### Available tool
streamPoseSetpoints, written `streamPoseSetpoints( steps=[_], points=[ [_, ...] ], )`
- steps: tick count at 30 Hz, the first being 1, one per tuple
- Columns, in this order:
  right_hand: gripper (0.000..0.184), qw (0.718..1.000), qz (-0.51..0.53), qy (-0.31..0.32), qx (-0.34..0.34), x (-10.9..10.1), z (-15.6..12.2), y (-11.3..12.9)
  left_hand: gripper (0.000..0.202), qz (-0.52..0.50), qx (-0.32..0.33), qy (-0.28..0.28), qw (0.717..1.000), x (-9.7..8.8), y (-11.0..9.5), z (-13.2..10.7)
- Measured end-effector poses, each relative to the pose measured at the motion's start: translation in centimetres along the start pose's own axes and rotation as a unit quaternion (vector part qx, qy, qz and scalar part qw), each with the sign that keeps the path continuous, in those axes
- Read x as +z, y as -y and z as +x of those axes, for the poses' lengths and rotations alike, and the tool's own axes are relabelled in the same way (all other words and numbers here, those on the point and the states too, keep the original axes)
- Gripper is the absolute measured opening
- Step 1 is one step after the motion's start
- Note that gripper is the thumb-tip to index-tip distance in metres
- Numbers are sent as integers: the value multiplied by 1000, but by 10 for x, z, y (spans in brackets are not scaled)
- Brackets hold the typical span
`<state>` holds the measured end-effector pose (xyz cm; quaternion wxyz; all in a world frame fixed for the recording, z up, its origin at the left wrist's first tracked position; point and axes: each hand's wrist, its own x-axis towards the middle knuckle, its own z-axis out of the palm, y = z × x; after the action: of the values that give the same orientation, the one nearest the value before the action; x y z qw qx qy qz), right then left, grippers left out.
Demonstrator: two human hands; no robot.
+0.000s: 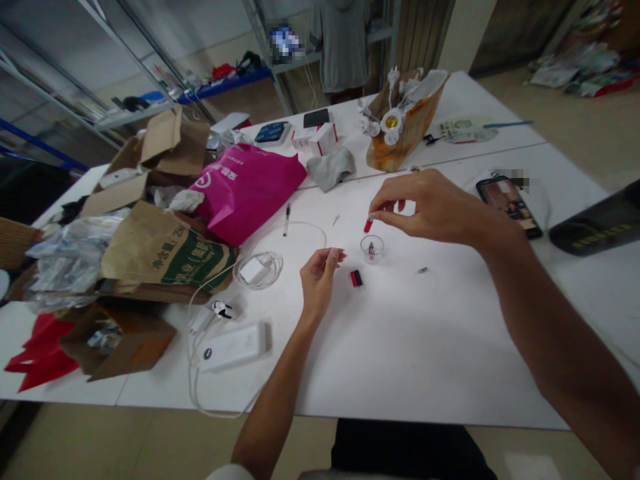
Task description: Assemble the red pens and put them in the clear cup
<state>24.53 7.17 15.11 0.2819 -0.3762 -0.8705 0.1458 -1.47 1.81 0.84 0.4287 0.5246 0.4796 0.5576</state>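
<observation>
Between the thumb and fingers of my right hand is a small red cylindrical piece, held just above and behind a small clear round cup. Small metallic bits show inside the cup. To its left, my left hand has its thumb and fingers pressed together; whatever is between them, if anything, is too small to make out. Red and black pieces with metal ends lie side by side in front of the cup. A tiny metal part rests to the right, and another thin small piece lies behind my left hand.
At left are a pink bag, a brown paper bag, cardboard boxes, a coiled cable with charger and a white power bank. A phone and a dark bottle are at right. A person stands beyond the table.
</observation>
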Motion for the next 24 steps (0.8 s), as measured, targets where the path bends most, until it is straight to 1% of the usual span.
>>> streamPoseSetpoints(
  steps=[7, 16, 24],
  points=[
    [20, 998, -20, 56, 8, 17, 5, -7, 41, 5, -4, 5, 1000, 2, 2, -1],
    [22, 991, -43, 123, 20, 33, 7, -15, 41, 0, -6, 8, 1000, 0, 2, 0],
    [26, 983, -72, 160, 51, 44, 8, -16, 37, -4, -4, 12, 1000, -1, -1, -1]
  ],
)
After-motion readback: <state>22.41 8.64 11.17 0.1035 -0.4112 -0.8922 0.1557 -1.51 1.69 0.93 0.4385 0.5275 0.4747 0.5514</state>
